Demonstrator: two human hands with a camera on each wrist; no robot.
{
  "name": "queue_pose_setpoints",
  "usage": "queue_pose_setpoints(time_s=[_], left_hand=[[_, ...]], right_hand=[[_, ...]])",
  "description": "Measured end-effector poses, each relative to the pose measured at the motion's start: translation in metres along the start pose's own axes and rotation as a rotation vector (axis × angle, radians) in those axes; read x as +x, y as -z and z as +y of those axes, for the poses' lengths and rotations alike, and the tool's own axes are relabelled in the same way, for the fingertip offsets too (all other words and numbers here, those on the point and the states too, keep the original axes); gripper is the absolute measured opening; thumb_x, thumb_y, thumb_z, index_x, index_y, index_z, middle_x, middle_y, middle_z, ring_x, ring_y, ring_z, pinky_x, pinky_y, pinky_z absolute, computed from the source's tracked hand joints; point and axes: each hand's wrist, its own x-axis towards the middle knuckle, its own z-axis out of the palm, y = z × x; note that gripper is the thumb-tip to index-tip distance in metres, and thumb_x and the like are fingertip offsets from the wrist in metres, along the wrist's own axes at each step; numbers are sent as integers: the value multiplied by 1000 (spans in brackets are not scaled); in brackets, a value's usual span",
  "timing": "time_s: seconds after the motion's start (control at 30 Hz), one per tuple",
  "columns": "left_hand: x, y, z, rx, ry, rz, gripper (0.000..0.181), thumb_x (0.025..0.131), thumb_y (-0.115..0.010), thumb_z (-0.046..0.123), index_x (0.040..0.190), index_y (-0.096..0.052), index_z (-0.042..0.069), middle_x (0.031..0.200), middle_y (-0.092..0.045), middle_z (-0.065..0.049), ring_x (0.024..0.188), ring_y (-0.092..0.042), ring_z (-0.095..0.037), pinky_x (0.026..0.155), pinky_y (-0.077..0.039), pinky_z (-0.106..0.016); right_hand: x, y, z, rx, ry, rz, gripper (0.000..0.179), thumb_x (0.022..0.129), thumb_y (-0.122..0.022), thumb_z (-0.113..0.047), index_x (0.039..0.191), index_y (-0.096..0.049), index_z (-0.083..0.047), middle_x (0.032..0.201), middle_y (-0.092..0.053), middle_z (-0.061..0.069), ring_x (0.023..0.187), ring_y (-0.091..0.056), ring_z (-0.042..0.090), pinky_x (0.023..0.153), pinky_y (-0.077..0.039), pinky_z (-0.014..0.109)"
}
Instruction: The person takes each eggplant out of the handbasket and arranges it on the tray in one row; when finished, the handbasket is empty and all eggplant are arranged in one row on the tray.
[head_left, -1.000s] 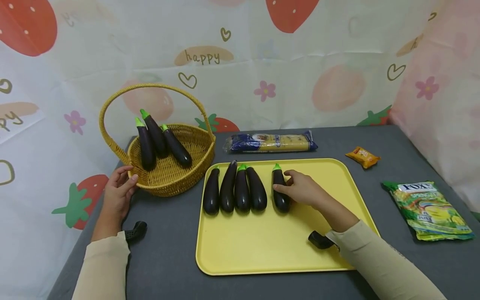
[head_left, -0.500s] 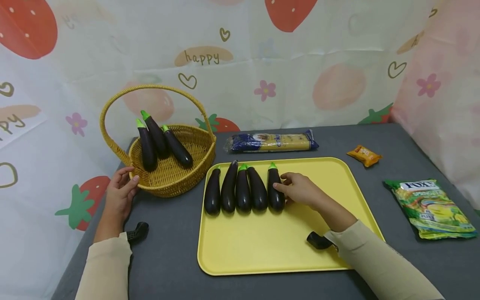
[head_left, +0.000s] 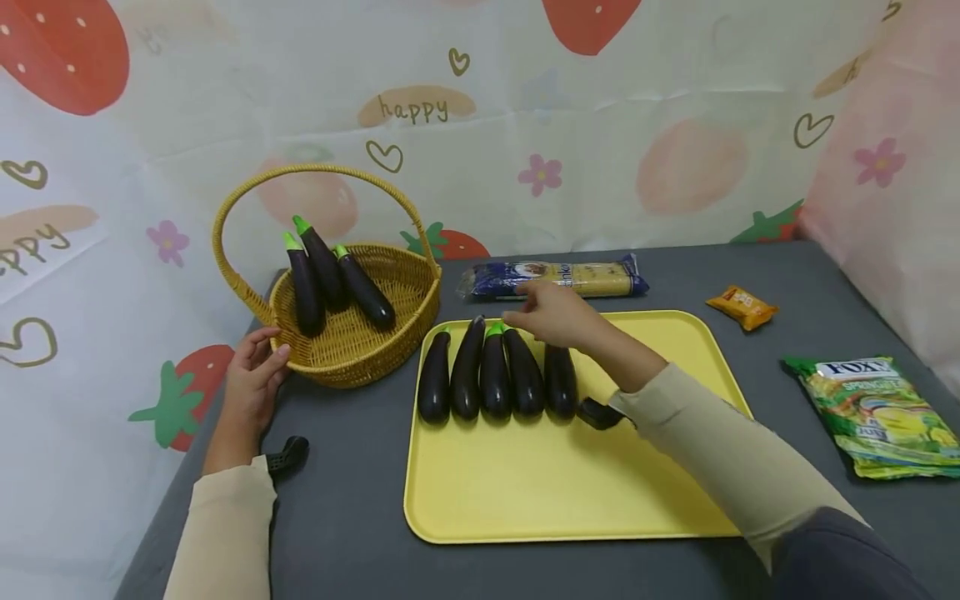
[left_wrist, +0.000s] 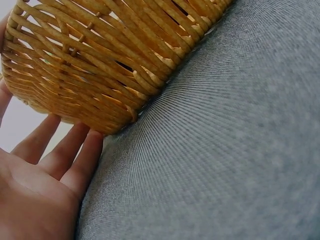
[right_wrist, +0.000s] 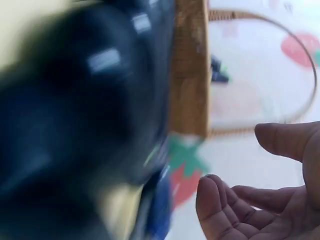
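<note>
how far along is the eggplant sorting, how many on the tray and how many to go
Done: five eggplants lie side by side on the yellow tray. In hand: nothing; the right hand hovers open above the row, and the left hand rests against the wicker basket. Left: three basket eggplants.

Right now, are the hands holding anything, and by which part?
The right hand is open above the eggplants, holding nothing. The left hand rests its fingers against the outer wall of the basket, not gripping it.
</note>
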Motion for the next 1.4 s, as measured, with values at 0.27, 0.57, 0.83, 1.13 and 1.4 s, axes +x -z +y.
queue_pose_setpoints(time_s=[0.27,0.57,0.83,1.13,1.4], left_hand=[[-2,-2,-6,-24,-8,-5,27,96,-52,-8,121,-56,2,126,-53,-14,93,-58,-17,72,-51,-25],[5,-7,-1,-28,0,-21,26,96,-54,-6,120,-58,4,127,-52,-14,98,-56,-18,75,-51,-26],[3,-5,3,-16,-4,-11,25,96,-54,-7,118,-58,5,123,-54,-12,96,-57,-17,73,-52,-25],[4,-3,1,-12,0,-7,26,96,-54,-6,120,-57,3,128,-51,-15,100,-56,-19,77,-52,-27],[4,3,-1,-13,11,11,25,96,-55,-5,119,-57,5,129,-50,-14,101,-56,-18,78,-51,-26]], right_hand=[[67,-41,-94,-78,198,-30,61,97,-60,-41,147,-41,-13,114,-61,1,87,-60,12,73,-49,32],[142,-94,-130,-134,46,32,67,97,-59,-40,152,-31,-14,150,-38,4,132,-41,19,101,-39,33],[158,-117,-139,-255,-105,-41,64,100,-55,-31,152,-24,-12,141,-42,10,113,-54,21,81,-47,32],[151,-105,-136,-159,-20,19,64,98,-55,-24,152,-24,-8,129,-52,10,91,-58,20,66,-44,31],[118,-74,-125,333,82,-3,72,95,-64,-26,153,-25,-11,132,-53,11,103,-61,18,76,-52,30]])
